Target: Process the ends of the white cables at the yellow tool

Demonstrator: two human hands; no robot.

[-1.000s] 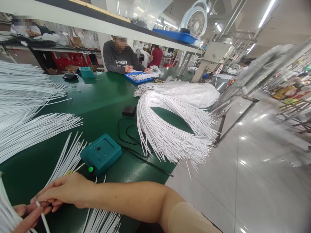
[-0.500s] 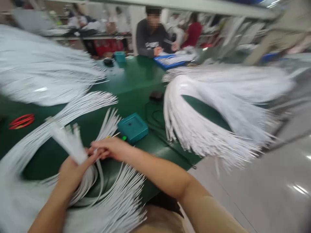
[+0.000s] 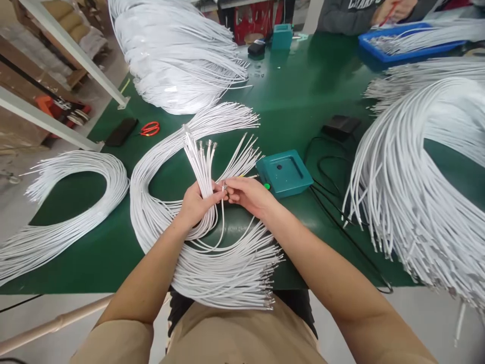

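My left hand (image 3: 195, 206) grips a bunch of thin white cables (image 3: 200, 163), their metal-tipped ends fanned upward. My right hand (image 3: 248, 194) pinches the tip of one single white cable (image 3: 222, 217) just right of that bunch, fingertips almost touching the left thumb. That cable hangs down in a loop toward a large curved bundle of white cables (image 3: 223, 268) lying on the green table (image 3: 303, 96) in front of me. A small teal box (image 3: 284, 172) with a green light sits just right of my right hand.
More cable bundles lie at the left (image 3: 76, 202), far left back (image 3: 174, 55) and right (image 3: 417, 177). Red scissors (image 3: 150, 128) and a black phone (image 3: 121, 131) lie at the left. A black pedal (image 3: 340, 124) with cords sits behind the box. Across the table a person's hands work over a blue tray (image 3: 397, 48).
The view swung left and down from the factory floor to my hands. My hands came up from the table edge, the left now holding the bunch upright, the right pinching one cable.
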